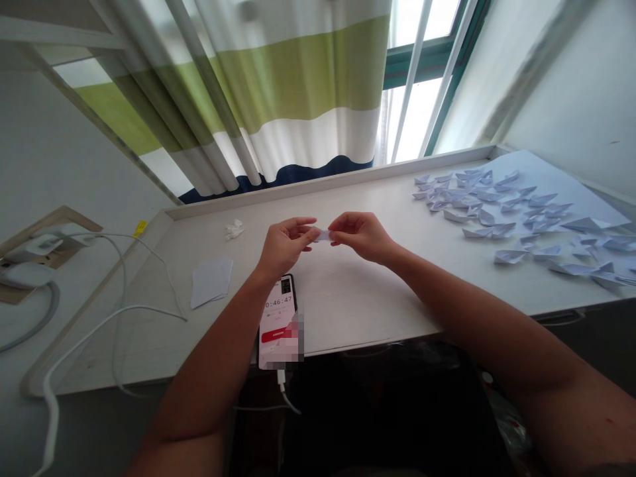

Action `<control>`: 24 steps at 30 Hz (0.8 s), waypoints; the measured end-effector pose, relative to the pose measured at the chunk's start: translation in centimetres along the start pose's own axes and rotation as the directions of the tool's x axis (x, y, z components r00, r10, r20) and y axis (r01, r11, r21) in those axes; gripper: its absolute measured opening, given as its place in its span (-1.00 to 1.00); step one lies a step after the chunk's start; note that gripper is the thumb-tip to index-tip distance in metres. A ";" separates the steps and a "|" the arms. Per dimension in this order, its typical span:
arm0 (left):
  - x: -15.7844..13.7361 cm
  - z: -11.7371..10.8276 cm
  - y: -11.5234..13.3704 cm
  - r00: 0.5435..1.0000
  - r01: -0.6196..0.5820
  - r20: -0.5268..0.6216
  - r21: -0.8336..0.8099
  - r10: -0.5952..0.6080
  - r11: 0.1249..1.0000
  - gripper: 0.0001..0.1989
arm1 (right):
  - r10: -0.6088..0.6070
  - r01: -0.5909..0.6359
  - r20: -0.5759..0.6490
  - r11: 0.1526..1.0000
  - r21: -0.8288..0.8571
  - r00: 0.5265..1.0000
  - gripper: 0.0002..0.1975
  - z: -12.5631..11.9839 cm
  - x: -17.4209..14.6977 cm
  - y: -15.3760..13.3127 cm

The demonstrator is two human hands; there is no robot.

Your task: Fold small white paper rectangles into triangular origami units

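Note:
A small folded piece of white paper [323, 235] is held between my two hands, above the middle of the white desk [348, 298]. My left hand [288, 242] pinches its left end between thumb and fingers. At the right end, my right hand [362, 235] grips it with thumb and forefinger. Fingertips cover much of the paper, so its exact folded shape is hard to make out. Many folded paper boats [489, 230] lie spread over the right side of the desk. To the left rests a small stack of white paper sheets [212, 281].
A phone [278, 331] showing a timer lies at the front edge, plugged into a white cable [282, 381]. Crumpled paper [234, 230] sits at the back left. Chargers [42, 245] and cords occupy the far left. Behind the desk hangs a curtain [308, 86].

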State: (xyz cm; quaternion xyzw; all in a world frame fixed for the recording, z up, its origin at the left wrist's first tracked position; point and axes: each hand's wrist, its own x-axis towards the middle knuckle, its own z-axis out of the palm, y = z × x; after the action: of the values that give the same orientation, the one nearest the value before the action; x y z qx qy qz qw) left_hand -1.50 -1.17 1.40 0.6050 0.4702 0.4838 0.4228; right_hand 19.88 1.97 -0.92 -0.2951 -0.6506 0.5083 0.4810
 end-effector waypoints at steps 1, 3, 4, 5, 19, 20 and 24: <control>0.0 -0.1 0.0 1.000 0.008 0.019 0.020 -0.009 1.000 -0.52 | -0.006 0.006 -0.016 1.000 -0.013 1.000 -0.68 0.0 0.0 0.0; 0.1 -0.2 -0.1 0.999 0.027 0.038 0.042 -0.029 0.999 -0.59 | -0.006 0.004 -0.035 0.999 -0.052 0.999 -0.70 -0.1 0.0 0.0; 0.1 -0.2 -0.2 0.999 0.034 0.034 0.047 -0.035 0.998 -0.61 | -0.002 -0.001 -0.036 0.997 -0.076 0.999 -0.71 -0.1 0.0 0.0; 0.2 -0.2 -0.2 0.999 0.036 0.023 0.051 -0.037 0.998 -0.63 | 0.003 -0.005 -0.029 0.996 -0.093 1.000 -0.73 -0.1 0.0 -0.1; 0.0 0.2 -0.2 0.998 -0.048 0.044 0.025 0.047 0.999 -0.68 | 0.046 -0.046 0.007 0.996 0.080 0.999 -0.70 -0.2 0.1 -0.1; 0.0 0.3 -0.1 0.998 -0.047 0.053 0.021 0.045 0.999 -0.68 | 0.019 -0.019 -0.012 0.998 0.059 1.000 -0.72 -0.1 0.0 -0.1; -0.1 0.6 -0.2 0.997 -0.058 0.045 0.035 0.056 0.998 -0.67 | -0.029 0.030 -0.013 0.999 0.018 0.999 -0.73 0.2 -0.2 -0.3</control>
State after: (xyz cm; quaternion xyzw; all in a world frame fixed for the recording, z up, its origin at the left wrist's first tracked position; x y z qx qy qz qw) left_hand -0.93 -1.24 1.10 0.6363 0.4522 0.4735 0.4080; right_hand 19.77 1.61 -0.68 -0.2843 -0.6470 0.5052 0.4953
